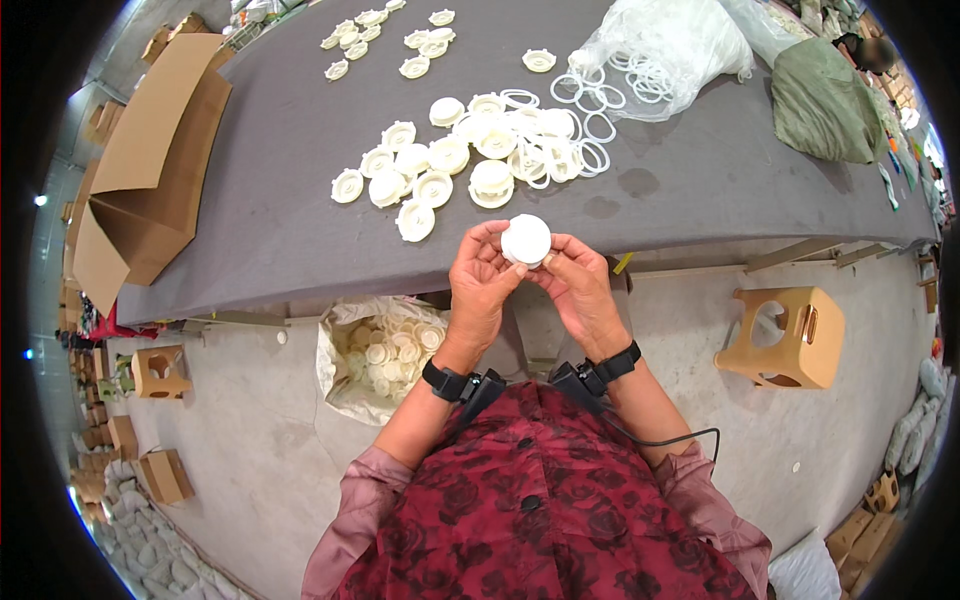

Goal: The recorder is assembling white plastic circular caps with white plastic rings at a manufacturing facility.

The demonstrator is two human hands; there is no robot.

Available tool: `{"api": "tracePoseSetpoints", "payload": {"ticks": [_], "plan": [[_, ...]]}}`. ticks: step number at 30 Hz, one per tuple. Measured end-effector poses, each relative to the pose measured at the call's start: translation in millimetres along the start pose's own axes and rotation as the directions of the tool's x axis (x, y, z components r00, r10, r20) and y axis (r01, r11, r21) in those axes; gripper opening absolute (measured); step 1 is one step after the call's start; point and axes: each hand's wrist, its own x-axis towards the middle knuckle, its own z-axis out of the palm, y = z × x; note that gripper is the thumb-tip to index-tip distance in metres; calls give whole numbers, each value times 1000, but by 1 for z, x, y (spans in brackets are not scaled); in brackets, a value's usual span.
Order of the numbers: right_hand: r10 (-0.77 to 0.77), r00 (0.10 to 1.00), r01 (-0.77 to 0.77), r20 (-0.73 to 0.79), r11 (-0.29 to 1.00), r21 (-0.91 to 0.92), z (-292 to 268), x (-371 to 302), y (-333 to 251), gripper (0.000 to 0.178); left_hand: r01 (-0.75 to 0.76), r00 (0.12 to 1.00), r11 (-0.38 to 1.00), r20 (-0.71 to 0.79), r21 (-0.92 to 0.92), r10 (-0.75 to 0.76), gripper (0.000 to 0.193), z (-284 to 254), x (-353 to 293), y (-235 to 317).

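Observation:
Both my hands hold one round white plastic cap (526, 240) in front of the table's near edge. My left hand (482, 285) grips its left side, thumb at the lower rim. My right hand (582, 295) pinches it from the right, also with the thumb low. What the fingers do behind the cap is hidden. Just beyond lies a spread of cream plastic caps (433, 188), some with notched rims. Thin white sealing rings (592, 157) lie among them on the right, with more spilling from a clear plastic bag (665, 50).
A grey-covered table (290, 200) spans the front. An open cardboard box (165, 170) stands at its left, a green cloth bag (825, 100) at its right. Below sits a sack (335, 375) of cream caps. Plastic stools (790, 338) stand on the floor. A cable hangs by my right forearm.

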Motion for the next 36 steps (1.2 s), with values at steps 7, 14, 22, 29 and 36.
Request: {"api": "tracePoseSetpoints", "payload": {"ticks": [7,14,22,29,36], "plan": [[-191,981,194,35,941,-278,5,-2,4,23,90,996,994,-16,-67,-91,59,-6,-5,1],[-247,968,241,35,889,-389,13,-6,4,20,58,998,990,-23,-131,-62,56,-2,-6,1],[-328,944,319,39,873,-369,19,-8,-1,29,94,995,977,30,-191,-90,56,-20,-5,-7],[-261,962,269,85,837,-477,15,-8,-10,25,104,992,991,78,-81,-98,51,-19,-7,10],[-188,962,271,200,768,-580,9,-13,-22,10,95,976,993,188,65,-106,34,-38,-12,20]]}}
